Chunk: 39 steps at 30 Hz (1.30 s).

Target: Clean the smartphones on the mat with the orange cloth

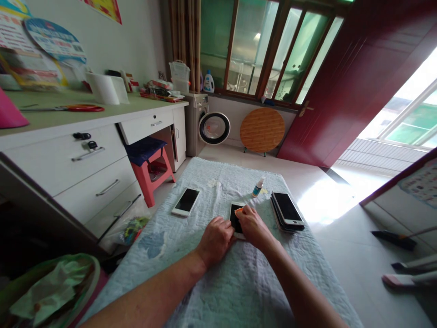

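The label (256,192) on the bottle (259,184) is too small to read; it stands toward the far right corner of the tabletop (218,175). The round fan (56,40) by the wall carries blurred lines of print. A phone (234,218) lies mid-tabletop, its dark screen partly covered by the right hand (254,228), which pinches an orange piece (239,211) over the glass. The left hand (216,238) curls at the phone's left edge; whether it grips or only presses there, I cannot tell. A second phone (186,202) lies flat near the left edge, and a stack (287,210) topped by another sits by the right edge. Wrinkled, quilted pale-blue cloth (239,282) covers the tabletop. Beyond its left edge are a pink stool (148,182) and a round bin (97,278); past the far edge, a washer (196,114) with its door open and a wood-grained disc (262,130).
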Available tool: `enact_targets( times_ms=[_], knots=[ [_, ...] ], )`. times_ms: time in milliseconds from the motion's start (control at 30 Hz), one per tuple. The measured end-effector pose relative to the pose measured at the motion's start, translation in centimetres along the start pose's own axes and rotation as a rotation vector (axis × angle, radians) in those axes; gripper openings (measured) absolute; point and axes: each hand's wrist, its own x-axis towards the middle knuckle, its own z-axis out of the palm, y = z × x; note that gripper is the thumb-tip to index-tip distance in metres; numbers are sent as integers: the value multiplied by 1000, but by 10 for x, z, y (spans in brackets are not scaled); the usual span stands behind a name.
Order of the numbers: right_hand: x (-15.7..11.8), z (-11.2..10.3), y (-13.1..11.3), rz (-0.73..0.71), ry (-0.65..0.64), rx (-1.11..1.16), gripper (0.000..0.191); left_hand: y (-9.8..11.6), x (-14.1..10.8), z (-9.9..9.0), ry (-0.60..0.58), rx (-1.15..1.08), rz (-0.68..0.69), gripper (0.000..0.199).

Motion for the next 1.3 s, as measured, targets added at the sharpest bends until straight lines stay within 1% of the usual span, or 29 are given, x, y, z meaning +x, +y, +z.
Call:
enact_targets(
  times_ms=[67, 167, 267, 367, 533, 633, 767, 867, 1000, 1133, 1233, 1300],
  knots=[
    [-10, -5, -6, -98, -44, 78, 13, 0, 0, 0, 14, -6, 13, 19],
    [-18, -7, -10, -134, -66, 139, 11, 0, 0, 0, 38, -16, 29, 18],
    [-13, -4, -8, -113, -23, 136, 12, 0, 0, -1, 44, -13, 28, 19],
    [2, 0, -4, -83, 32, 113, 17, 0, -1, -1, 21, 8, 15, 19],
    [29, 10, 8, 29, 89, 16, 26, 0, 0, 0, -3, 30, 4, 18],
    [34, 16, 18, 110, 109, -40, 26, 1, 0, 1, -1, 28, 5, 15],
    [27, 16, 26, 213, 90, -79, 16, 1, 1, 2, 1, 26, 15, 14],
    [18, 9, 23, 251, 44, -66, 17, 1, 1, 2, -10, 26, 10, 15],
    [6, -2, 14, 221, -32, 1, 19, 3, 2, 0, -18, 10, 3, 19],
    [-7, -8, 9, 185, -51, 90, 22, 3, 2, -1, -21, -9, -12, 17],
    [-14, -14, 5, 172, -76, 156, 24, 1, 1, 1, 12, -51, -40, 13],
    [-18, -19, 2, 159, -99, 184, 25, 0, 0, 5, 35, -79, -54, 14]
  ],
)
